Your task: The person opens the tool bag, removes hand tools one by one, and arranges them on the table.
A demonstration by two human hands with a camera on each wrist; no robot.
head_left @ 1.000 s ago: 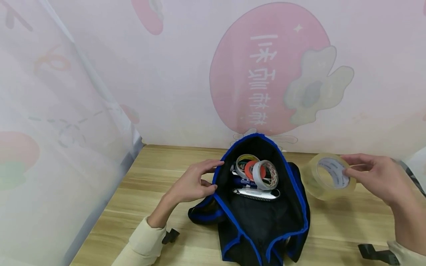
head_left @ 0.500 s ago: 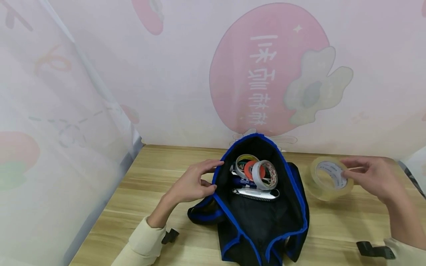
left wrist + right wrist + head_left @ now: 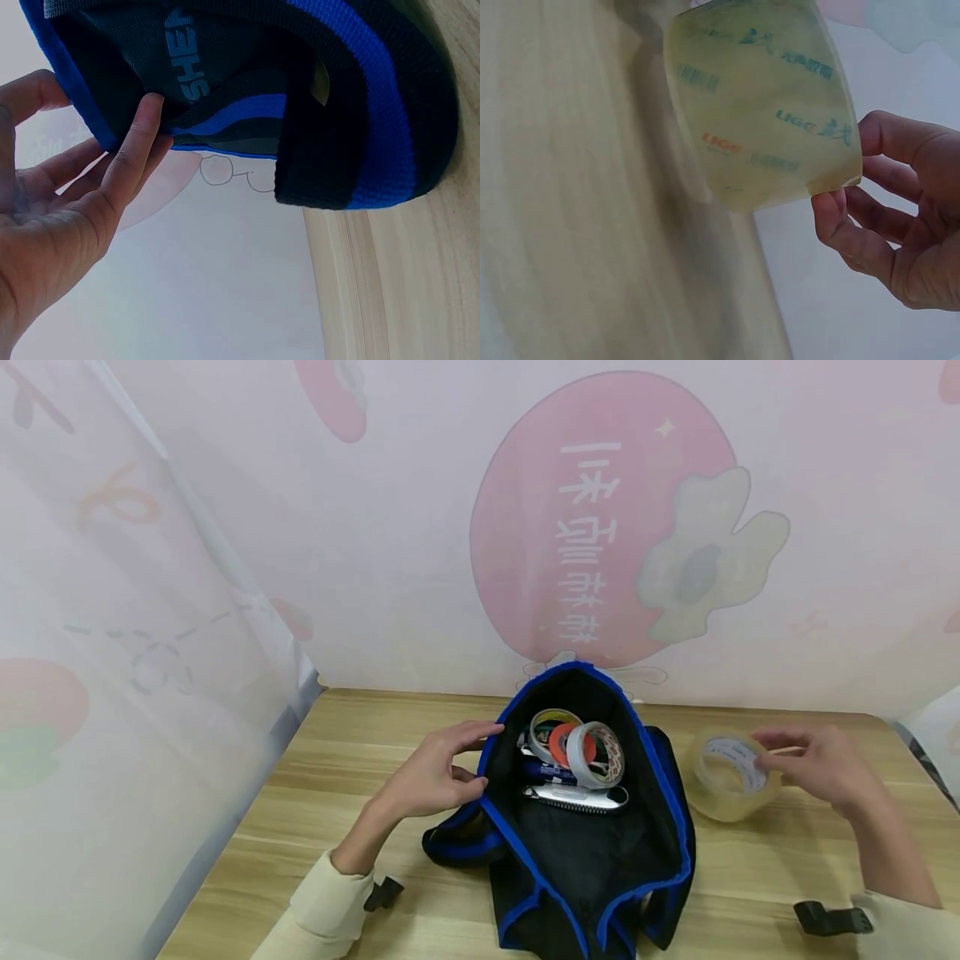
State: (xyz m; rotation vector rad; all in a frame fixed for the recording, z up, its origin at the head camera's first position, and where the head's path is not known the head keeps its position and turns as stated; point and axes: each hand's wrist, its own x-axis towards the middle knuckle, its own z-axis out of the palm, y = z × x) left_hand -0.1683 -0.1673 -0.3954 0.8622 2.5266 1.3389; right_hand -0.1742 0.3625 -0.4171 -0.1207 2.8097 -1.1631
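A black tool bag (image 3: 600, 852) with blue edging lies with its mouth open on the wooden table. My left hand (image 3: 438, 772) pinches the left side of its rim; the left wrist view has the thumb and fingers (image 3: 135, 150) about that edge. Inside the bag are a silver utility knife (image 3: 577, 797), a white-rimmed tape roll (image 3: 596, 756), a small orange roll (image 3: 570, 743) and another tape roll (image 3: 551, 727). Right of the bag, my right hand (image 3: 817, 764) grips a wide roll of clear packing tape (image 3: 731, 797) by its wall. Printing shows through the tape (image 3: 757, 127).
Behind the table (image 3: 360, 752) hangs a pale printed cloth (image 3: 390, 568), with another along the left side. A dark blue item (image 3: 547, 772) lies partly hidden among the rolls. The bag's strap (image 3: 382, 112) loops out over the tabletop.
My right hand has moved left and slightly down with the packing tape, bringing it a little nearer the bag. The left hand keeps its place on the rim.
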